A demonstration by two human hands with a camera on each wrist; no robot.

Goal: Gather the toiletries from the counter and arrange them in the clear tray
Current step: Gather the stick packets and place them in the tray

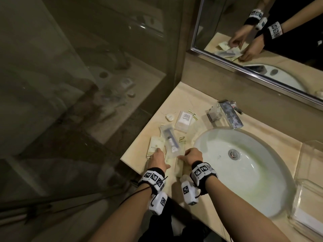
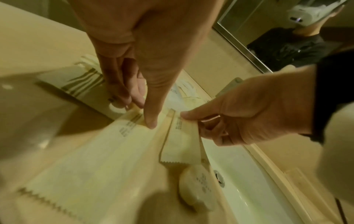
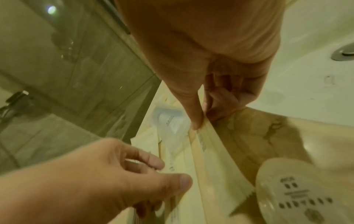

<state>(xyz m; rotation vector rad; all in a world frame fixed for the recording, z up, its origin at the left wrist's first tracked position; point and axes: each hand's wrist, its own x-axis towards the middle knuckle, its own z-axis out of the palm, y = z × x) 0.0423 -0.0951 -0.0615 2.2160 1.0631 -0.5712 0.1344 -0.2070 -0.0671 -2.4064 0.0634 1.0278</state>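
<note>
Several cream sachets lie in a heap on the beige counter (image 1: 139, 151) left of the sink. A clear toothbrush packet (image 1: 170, 142) lies across them. My left hand (image 1: 158, 151) pinches the end of a long cream sachet (image 2: 95, 159) between thumb and fingers. My right hand (image 1: 185, 155) pinches the edge of a narrower sachet (image 2: 180, 139) and tilts it up off the counter. A round wrapped soap (image 2: 197, 189) lies by the basin's rim, close under my right wrist. The clear tray (image 1: 300, 182) stands on the far side of the sink, at the right.
A second round soap (image 1: 169, 117) and a clear packet with a white label (image 1: 183, 122) lie farther back on the counter. The faucet (image 1: 229, 114) stands behind the white basin (image 1: 244, 180). A glass shower panel (image 1: 70, 84) borders the counter's left edge.
</note>
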